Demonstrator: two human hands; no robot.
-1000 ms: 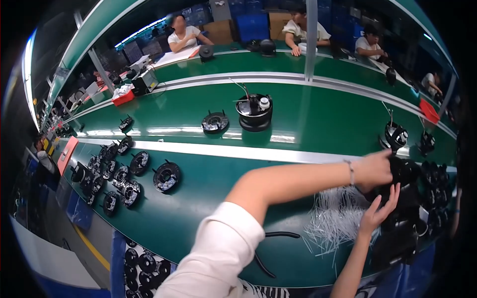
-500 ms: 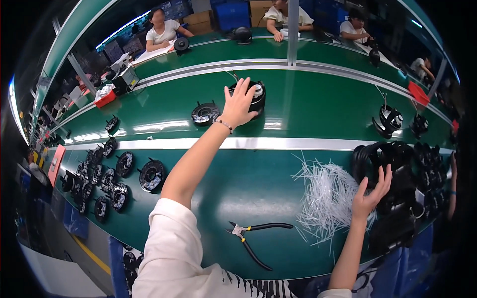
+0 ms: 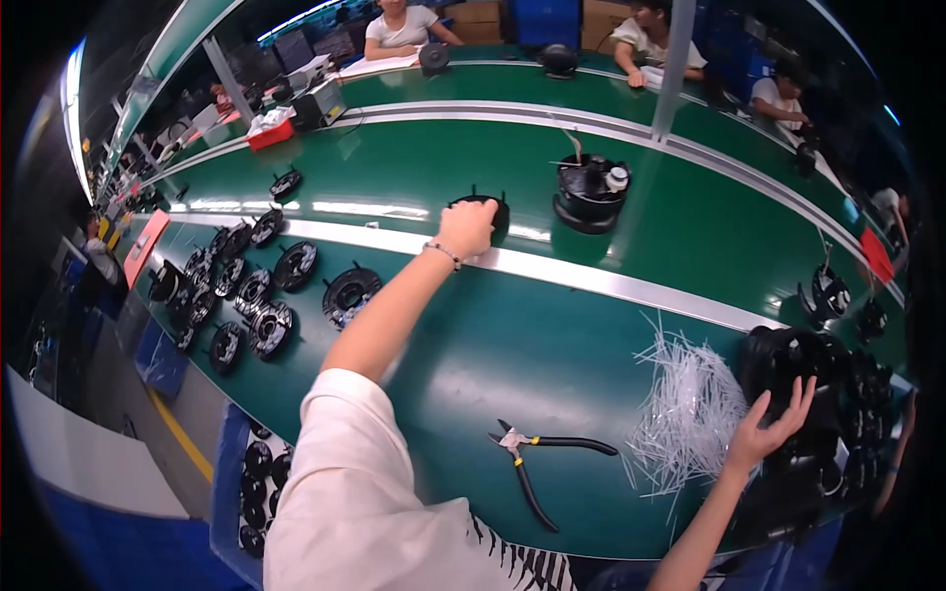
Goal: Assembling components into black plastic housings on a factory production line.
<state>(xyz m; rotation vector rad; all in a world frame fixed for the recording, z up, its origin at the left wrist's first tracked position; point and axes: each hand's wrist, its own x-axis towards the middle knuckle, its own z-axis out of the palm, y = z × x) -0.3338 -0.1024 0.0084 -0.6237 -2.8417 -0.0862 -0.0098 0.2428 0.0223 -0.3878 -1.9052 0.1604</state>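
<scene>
Green matting covers the long curved table, split by a pale strip running along its length. Rows of black round wound parts lie at the far left, and a heap of black housings crowds the right edge. Next comes a loose pile of white plastic ties, then the black-handled cutting pliers lying flat near the body. The left hand is stretched far out and closed over a black round part sitting just beyond the pale strip, beside a taller black pot-shaped unit. The right hand is open, fingers spread, resting against the housings, well apart from that part. With the arm at full reach the grip looks shallow; I judge the part could slip or knock the pot-shaped unit beside it.
</scene>
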